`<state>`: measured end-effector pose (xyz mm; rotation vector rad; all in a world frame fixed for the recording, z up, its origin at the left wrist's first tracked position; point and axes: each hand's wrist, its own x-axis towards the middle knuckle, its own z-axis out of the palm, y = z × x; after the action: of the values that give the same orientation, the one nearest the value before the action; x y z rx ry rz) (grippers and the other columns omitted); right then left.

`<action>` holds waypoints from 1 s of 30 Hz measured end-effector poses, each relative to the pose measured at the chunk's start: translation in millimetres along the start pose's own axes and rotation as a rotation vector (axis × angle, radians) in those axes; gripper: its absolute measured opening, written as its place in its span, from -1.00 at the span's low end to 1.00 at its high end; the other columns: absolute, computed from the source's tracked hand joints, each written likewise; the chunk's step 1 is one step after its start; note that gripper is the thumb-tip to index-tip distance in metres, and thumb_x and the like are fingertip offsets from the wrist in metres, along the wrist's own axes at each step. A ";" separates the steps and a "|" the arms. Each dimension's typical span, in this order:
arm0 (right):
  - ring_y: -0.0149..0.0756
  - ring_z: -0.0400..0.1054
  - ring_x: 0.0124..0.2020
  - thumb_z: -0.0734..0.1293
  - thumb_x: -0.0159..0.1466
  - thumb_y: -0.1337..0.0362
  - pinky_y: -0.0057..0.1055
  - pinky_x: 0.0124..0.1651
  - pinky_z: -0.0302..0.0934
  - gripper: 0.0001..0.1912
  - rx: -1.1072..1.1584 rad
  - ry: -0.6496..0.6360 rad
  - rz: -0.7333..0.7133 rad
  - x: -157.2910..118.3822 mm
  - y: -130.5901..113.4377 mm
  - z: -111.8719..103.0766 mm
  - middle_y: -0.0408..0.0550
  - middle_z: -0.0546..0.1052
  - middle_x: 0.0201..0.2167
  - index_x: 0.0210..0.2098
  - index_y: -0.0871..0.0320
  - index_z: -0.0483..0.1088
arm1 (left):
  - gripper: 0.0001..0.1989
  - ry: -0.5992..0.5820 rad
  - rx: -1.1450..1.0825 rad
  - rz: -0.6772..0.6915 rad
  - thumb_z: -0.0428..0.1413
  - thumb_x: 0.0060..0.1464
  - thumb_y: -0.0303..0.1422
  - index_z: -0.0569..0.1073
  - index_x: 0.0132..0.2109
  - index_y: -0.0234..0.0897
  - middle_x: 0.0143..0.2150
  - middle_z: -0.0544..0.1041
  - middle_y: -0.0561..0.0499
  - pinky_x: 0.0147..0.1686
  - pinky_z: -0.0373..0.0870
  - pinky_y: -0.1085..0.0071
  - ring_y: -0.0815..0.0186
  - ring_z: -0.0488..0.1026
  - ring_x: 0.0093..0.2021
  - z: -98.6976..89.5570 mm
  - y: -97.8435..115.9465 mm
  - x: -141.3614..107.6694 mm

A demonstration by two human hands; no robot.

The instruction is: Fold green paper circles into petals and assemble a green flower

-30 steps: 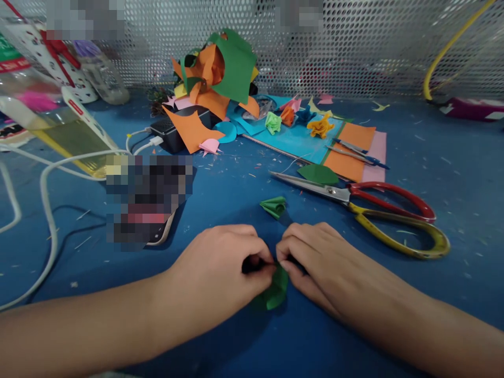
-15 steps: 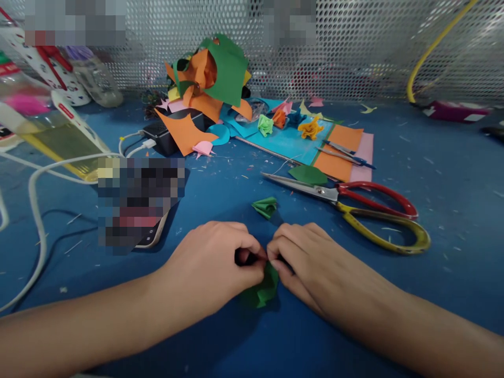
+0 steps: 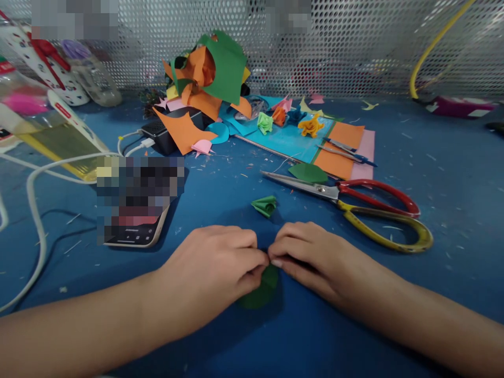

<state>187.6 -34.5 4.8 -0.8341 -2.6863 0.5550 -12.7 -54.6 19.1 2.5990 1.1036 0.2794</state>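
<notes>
Both hands meet at the top edge of a piece of green paper (image 3: 258, 296) close in front of me. My left hand (image 3: 222, 260) is closed, thumb and fingers pinching the paper's edge. The fingertips of my right hand (image 3: 305, 254) pinch the same edge, almost touching the left ones. Much of the paper is hidden under the left hand. Just beyond the hands lies a small rolled green paper piece (image 3: 265, 206). A flat green paper leaf (image 3: 308, 172) rests beside the tip half of the scissors (image 3: 321, 190), which have one red and one yellow handle.
Left of the hands lies a phone (image 3: 137, 231) with a white cable (image 3: 31, 205) nearby. A tilted bottle (image 3: 63, 142) is at far left. Paper scraps (image 3: 228, 68), folded paper flowers (image 3: 311, 126) and tweezers (image 3: 350, 151) lie before a perforated metal panel (image 3: 354, 52).
The left fingers have closed up, and the gap between thumb and forefinger is gone. The green paper's lower edge now looks smoother and rounder. Both hands stay in nearly the same place.
</notes>
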 end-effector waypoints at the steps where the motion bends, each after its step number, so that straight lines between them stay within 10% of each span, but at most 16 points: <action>1: -0.34 0.30 -0.34 0.13 0.29 0.41 -0.40 -0.30 0.18 -0.81 0.022 -0.003 -0.010 -1.7 2.9 -0.8 -0.08 0.42 -0.36 -0.28 0.15 0.37 | -0.78 0.009 0.033 0.059 -0.04 0.17 -0.44 0.47 -0.37 -0.26 -0.44 0.41 0.09 -0.41 0.18 0.45 0.41 0.33 -0.42 -0.7 -1.4 -1.0; 7: -0.40 0.32 -0.24 0.10 0.29 0.48 -0.47 -0.20 0.22 -0.67 0.004 0.019 -0.200 -12.7 17.7 -3.4 -0.05 0.42 -0.23 -0.09 0.07 0.35 | -0.77 0.015 0.187 0.247 -0.06 0.18 -0.47 0.45 -0.38 -0.29 -0.49 0.37 0.05 -0.48 0.14 0.41 0.37 0.27 -0.47 -3.8 -4.5 -4.4; 16: -0.34 0.34 -0.31 0.01 0.36 0.38 -0.41 -0.27 0.24 -0.65 -0.109 0.009 -0.263 -9.8 7.4 -11.2 -0.01 0.47 -0.29 -0.12 0.19 0.38 | -0.90 -0.002 -0.119 -0.071 0.06 0.07 -0.44 0.45 -0.39 -0.25 -0.48 0.41 0.14 -0.44 0.18 0.50 0.45 0.33 -0.46 1.7 -3.8 -2.9; 26: -0.33 0.34 -0.29 -0.01 0.37 0.37 -0.38 -0.25 0.25 -0.65 -0.139 -0.010 -0.230 -11.0 5.0 -11.4 0.00 0.46 -0.26 -0.14 0.16 0.38 | -0.85 -0.046 0.176 0.293 0.00 0.14 -0.49 0.46 -0.28 -0.30 -0.42 0.45 0.05 -0.42 0.15 0.38 0.33 0.32 -0.42 -7.4 -7.6 -5.5; 30: -0.33 0.34 -0.29 0.01 0.37 0.37 -0.39 -0.25 0.25 -0.66 -0.139 0.000 -0.230 -11.8 5.3 -10.6 0.00 0.46 -0.27 -0.13 0.16 0.37 | -0.88 0.029 -0.019 0.063 0.05 0.11 -0.43 0.48 -0.33 -0.23 -0.47 0.44 0.13 -0.38 0.15 0.42 0.40 0.34 -0.43 -4.7 -7.6 -6.9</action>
<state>203.5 -34.5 10.3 -0.5460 -2.7954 0.3183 -23.8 -53.7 20.5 2.6240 1.0249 0.3416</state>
